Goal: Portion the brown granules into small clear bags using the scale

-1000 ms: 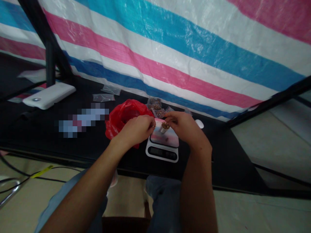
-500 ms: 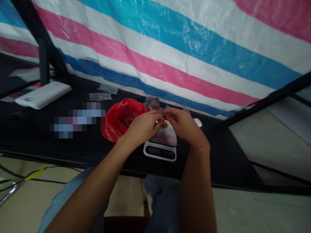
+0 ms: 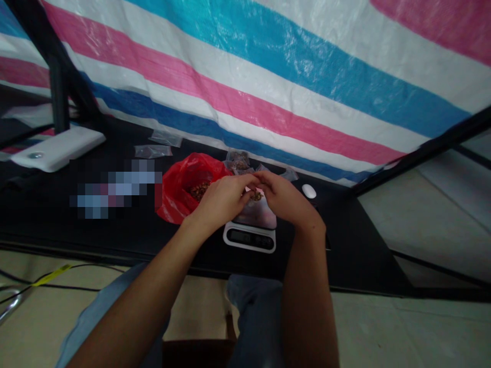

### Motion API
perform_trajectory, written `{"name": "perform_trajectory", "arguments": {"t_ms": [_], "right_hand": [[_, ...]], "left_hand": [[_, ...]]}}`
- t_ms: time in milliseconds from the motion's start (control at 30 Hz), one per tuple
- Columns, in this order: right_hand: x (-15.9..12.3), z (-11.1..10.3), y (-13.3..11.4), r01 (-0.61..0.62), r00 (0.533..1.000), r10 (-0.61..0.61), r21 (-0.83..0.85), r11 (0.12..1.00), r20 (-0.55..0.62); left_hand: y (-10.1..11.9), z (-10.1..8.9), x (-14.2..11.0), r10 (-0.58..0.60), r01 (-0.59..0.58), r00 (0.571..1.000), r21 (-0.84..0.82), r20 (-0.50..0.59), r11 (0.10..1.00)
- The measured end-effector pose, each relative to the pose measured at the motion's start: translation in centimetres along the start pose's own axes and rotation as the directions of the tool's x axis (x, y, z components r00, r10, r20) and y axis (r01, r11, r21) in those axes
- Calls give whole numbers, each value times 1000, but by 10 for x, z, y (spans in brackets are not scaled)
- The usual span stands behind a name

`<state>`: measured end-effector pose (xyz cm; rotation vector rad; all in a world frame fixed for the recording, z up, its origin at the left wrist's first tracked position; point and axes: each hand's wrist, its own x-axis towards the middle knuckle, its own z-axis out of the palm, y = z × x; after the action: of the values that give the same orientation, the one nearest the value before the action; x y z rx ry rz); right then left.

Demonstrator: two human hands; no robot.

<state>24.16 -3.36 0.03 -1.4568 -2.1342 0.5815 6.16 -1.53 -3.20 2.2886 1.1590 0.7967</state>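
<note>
Over the small digital scale, my left hand and my right hand meet with fingertips close together. Both pinch the upper part of a small clear plastic bag with small brown pieces in it; its top edge is hidden by my fingers. The bag is above or against the scale's shiny plate; I cannot tell which. Left of my left hand, a red plastic bag lies with its mouth wide, showing brown pieces inside. Just behind my hands are filled clear bags.
Flat clear bags lie at the back left of the black table. A white device sits at far left beside a pixelated patch. A white mouse is on the right. A striped plastic sheet hangs behind.
The view has shifted slightly, so things appear a little further left. My hands have drawn closer together over the small bag, and more of the mouse shows.
</note>
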Motion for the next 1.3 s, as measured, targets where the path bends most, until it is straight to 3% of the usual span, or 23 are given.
{"name": "perform_trajectory", "arguments": {"t_ms": [167, 300, 467, 600, 767, 933, 1100, 1300], "right_hand": [[-1, -3, 5, 8, 999, -7, 47, 999, -35], [-5, -8, 16, -120, 989, 116, -51, 991, -88], [-4, -8, 27, -243, 969, 246, -155, 958, 4], [1, 0, 31, -268, 957, 282, -165, 949, 64], [5, 4, 36, -217, 973, 224, -103, 971, 62], [9, 7, 42, -123, 992, 123, -4, 992, 25], [11, 10, 43, -90, 995, 89, 32, 995, 44], [12, 10, 40, -96, 994, 94, 27, 995, 56]], "left_hand": [[-5, -7, 0, -10, 10, 1000, 26, -17, 1000], [-11, -18, -4, -91, 77, 993, 178, 69, 981], [-13, -17, -8, -152, 95, 972, 293, 181, 951], [-10, -11, -8, -163, 96, 969, 323, 185, 942], [-11, -10, -6, -151, 89, 972, 311, 180, 946], [-11, -11, -4, -102, 75, 985, 189, 137, 979], [-6, -10, -1, -38, 36, 999, 88, 28, 995], [-2, -4, -2, -12, 11, 1000, 109, 11, 994]]}}
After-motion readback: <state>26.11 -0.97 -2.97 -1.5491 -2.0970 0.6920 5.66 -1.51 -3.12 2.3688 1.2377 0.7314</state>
